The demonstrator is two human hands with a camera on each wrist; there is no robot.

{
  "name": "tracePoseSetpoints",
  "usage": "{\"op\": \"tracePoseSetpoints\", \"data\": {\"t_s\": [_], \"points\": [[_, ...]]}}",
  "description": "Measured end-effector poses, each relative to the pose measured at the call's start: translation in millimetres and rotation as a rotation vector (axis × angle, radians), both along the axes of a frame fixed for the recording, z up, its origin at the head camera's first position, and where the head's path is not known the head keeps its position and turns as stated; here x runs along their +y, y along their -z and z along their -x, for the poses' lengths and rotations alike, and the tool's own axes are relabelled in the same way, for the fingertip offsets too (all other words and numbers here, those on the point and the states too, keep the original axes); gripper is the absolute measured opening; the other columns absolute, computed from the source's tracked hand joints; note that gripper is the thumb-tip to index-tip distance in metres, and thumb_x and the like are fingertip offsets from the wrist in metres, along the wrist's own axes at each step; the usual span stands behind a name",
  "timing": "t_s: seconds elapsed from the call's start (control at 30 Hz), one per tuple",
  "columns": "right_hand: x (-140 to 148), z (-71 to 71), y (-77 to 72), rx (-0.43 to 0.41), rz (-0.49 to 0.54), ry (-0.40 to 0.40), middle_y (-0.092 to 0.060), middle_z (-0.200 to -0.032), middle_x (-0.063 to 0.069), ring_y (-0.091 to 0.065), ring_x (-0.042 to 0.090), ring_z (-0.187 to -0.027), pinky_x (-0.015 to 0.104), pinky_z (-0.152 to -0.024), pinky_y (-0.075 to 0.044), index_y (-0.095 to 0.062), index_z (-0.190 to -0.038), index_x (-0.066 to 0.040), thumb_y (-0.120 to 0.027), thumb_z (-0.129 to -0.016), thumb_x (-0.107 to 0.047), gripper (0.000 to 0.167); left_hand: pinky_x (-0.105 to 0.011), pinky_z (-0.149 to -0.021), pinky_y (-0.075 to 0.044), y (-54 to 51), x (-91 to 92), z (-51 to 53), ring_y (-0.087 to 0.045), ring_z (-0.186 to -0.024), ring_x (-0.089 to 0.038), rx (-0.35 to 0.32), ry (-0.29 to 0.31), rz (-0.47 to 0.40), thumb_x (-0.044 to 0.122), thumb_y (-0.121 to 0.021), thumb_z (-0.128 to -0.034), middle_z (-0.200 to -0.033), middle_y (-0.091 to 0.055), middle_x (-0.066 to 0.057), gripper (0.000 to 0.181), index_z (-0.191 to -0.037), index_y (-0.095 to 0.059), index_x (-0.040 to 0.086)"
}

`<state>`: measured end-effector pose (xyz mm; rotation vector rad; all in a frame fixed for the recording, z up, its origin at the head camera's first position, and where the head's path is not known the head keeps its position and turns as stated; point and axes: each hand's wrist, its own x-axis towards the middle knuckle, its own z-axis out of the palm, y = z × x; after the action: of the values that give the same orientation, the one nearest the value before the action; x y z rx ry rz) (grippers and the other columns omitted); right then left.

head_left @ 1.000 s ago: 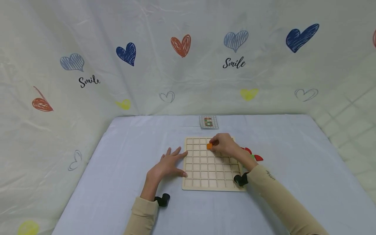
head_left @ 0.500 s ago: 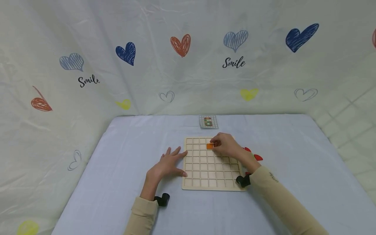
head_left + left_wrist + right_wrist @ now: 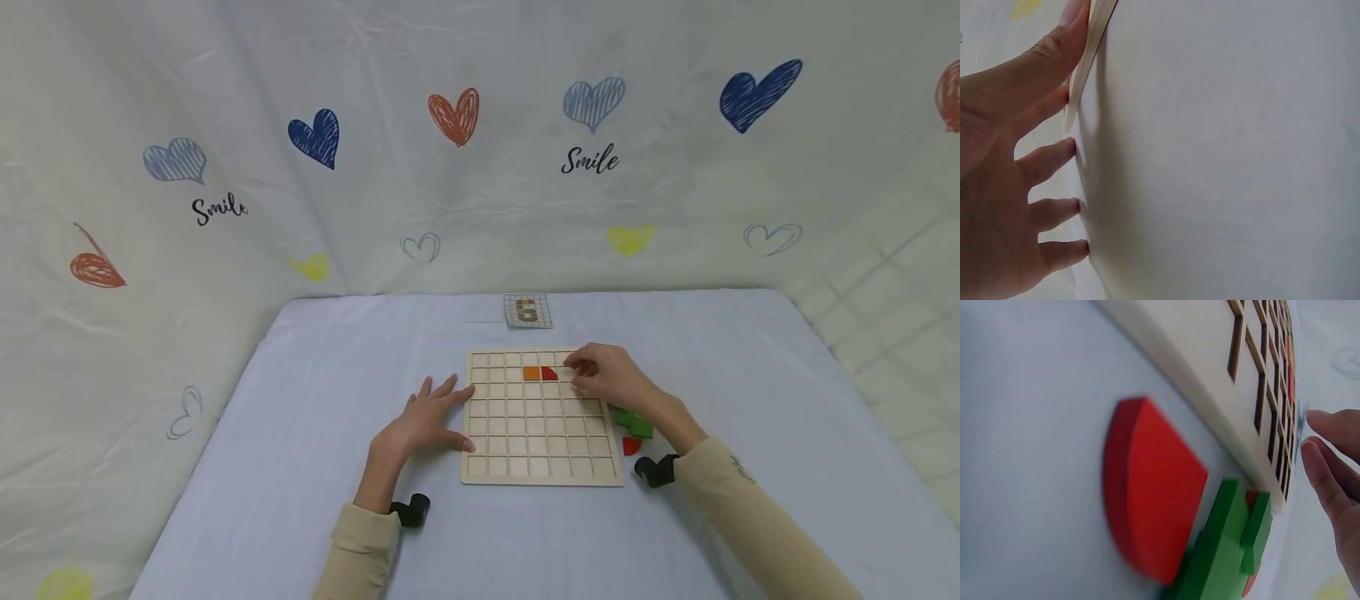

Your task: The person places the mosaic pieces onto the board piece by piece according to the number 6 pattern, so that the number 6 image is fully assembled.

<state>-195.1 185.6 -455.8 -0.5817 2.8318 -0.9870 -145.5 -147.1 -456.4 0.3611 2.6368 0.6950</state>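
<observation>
On the left of the frame, the left hand (image 3: 426, 419) is spread, its thumb and forefinger against the left edge of the wooden board (image 3: 540, 481) at lower centre; it grips nothing, and its placement is unchanged from the preceding views. Above the board, near the middle of the frame, lies a printed grid card (image 3: 527, 311), also unmoved on the tabletop. An orange square (image 3: 531, 374) sits in the second row from the top of the board, as it did half a second ago. The change is immediately to its right: the neighbouring cell, then covered by fingers, now shows a red quarter-round (image 3: 550, 374). The right hand (image 3: 615, 373) has moved off toward the board's upper right, its fingers bent; the right wrist view shows a gap between thumb and forefinger, with nothing visible held there. In effect, two adjoining cells of that row are judged filled, and both pieces appear released. Right of the board, partly beneath the right forearm, green blocks (image 3: 633, 421) lie on the tabletop, and a loose red piece (image 3: 632, 447) lies just below them. The right wrist view shows some red beside the green blocks, its shape mostly hidden.
</observation>
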Motion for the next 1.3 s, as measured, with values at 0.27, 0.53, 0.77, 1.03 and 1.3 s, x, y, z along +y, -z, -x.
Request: {"op": "tracePoseSetpoints", "data": {"t_s": [0.27, 0.53, 0.77, 1.03, 1.3], "points": [[21.4, -8.8, -2.7, -0.012, -0.025, 0.027, -0.072, -0.107, 0.013, -0.065, 0.024, -0.091, 0.044, -0.086, -0.061, -0.072, -0.116, 0.003, -0.073, -0.091, -0.003, 0.026, -0.066, -0.126, -0.011, 0.0, 0.5, -0.3, -0.003, -0.158, -0.046, -0.011, -0.009, -0.005, 0.036, -0.090, -0.0772, -0.172, -0.022, -0.008, 0.094, -0.158, -0.044, 0.025], [38.7, -17.8, -3.0, 0.000, -0.048, 0.037, -0.073, -0.104, 0.012, -0.065, 0.022, -0.090, 0.046, -0.086, -0.061, -0.073, -0.114, 0.003, -0.076, -0.090, -0.006, 0.026, -0.067, -0.125, -0.011, -1.4, 0.6, -0.9, -0.004, -0.158, -0.046, -0.014, -0.015, -0.004, 0.036, -0.091, -0.0769, -0.172, -0.023, -0.008, 0.094, -0.158, -0.045, 0.024], [48.9, -25.2, -2.8, -0.006, -0.066, 0.056, -0.074, -0.105, 0.012, -0.067, 0.023, -0.092, 0.047, -0.086, -0.061, -0.074, -0.115, 0.002, -0.079, -0.090, -0.011, 0.029, -0.068, -0.125, -0.011, -2.0, 1.2, -1.0, -0.004, -0.158, -0.047, -0.015, -0.014, -0.001, 0.036, -0.090, -0.0769, -0.171, -0.023, -0.009, 0.094, -0.158, -0.044, 0.024], [60.8, -23.6, -0.1, 0.012, -0.093, 0.078, -0.073, -0.100, 0.010, -0.063, 0.021, -0.087, 0.039, -0.079, -0.059, -0.075, -0.112, 0.000, -0.077, -0.090, -0.007, 0.023, -0.068, -0.125, -0.011, -4.4, 1.7, -2.0, -0.003, -0.158, -0.047, -0.016, -0.015, 0.005, 0.036, -0.091, -0.0765, -0.171, -0.023, -0.009, 0.094, -0.158, -0.045, 0.024], [67.6, -15.8, 2.8, 0.000, -0.096, 0.119, -0.072, -0.097, 0.012, -0.063, 0.022, -0.083, 0.029, -0.068, -0.055, -0.074, -0.111, 0.004, -0.075, -0.091, -0.006, 0.022, -0.068, -0.125, -0.011, -3.7, 2.0, -1.6, -0.004, -0.158, -0.048, -0.009, -0.012, -0.005, 0.035, -0.091, -0.0762, -0.171, -0.024, -0.010, 0.094, -0.157, -0.045, 0.023]]}}
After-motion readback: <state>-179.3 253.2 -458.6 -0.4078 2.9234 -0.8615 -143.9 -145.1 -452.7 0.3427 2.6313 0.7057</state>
